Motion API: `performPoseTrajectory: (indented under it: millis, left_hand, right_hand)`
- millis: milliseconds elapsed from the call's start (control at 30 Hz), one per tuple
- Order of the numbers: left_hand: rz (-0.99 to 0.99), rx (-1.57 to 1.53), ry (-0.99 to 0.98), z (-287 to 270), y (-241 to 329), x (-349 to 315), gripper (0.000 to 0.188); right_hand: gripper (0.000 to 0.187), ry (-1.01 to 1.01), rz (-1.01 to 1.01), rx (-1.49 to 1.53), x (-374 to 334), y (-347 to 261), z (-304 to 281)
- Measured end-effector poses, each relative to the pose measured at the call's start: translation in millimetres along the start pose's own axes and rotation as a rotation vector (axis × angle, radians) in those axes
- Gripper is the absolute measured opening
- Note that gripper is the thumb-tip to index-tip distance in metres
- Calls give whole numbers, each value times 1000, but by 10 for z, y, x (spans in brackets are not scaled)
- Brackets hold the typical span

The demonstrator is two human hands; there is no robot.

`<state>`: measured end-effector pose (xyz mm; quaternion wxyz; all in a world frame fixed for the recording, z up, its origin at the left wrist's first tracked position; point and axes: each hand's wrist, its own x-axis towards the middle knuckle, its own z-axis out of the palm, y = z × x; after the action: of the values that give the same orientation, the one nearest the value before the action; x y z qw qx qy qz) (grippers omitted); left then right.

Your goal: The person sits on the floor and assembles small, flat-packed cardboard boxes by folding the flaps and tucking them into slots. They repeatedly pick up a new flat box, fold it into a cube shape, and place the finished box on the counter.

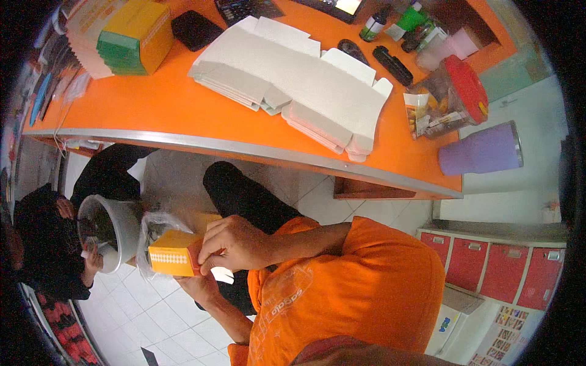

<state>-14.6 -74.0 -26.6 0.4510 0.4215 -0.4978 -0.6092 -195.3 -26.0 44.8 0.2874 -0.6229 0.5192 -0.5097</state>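
Note:
A small yellow carton (173,251) with a white pattern band and an orange-red end is held low, below the desk. From beneath, my left hand (198,288) supports it, its fingers mostly hidden behind the carton. Bent around the orange-red end are the fingers of my right hand (229,244), thumb and fingertips pressing at its edge. Just beyond the carton is a clear plastic bag (146,235), partly covered by it. Next to the bag stands a white bucket (125,235) with dark contents.
Another person (46,244) in dark clothes has hands at the bucket. On the orange desk (146,113) lie flat white carton blanks (293,76), a yellow-green box stack (137,39), a red-lidded jar (448,97) and a purple tumbler (482,149). Red lockers (503,271) line the right.

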Motion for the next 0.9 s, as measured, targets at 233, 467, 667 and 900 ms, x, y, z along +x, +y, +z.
performPoseTrajectory:
  millis: [233,467,667,900]
  left_hand:
    - [95,70,86,32,53,-8,50]
    - [-39,-103,12,244,331,-56,47]
    - [496,831,-106,376,483,-190,76]
    - [610,1129,-31,397,292,-171,41]
  right_hand:
    - [37,102,-164,-2,161,32,75]
    - [31,-58,-118,225,242,307,25]
    - [25,-17,229,307,157,310,29]
    - [16,38,258,76,87,332,84]
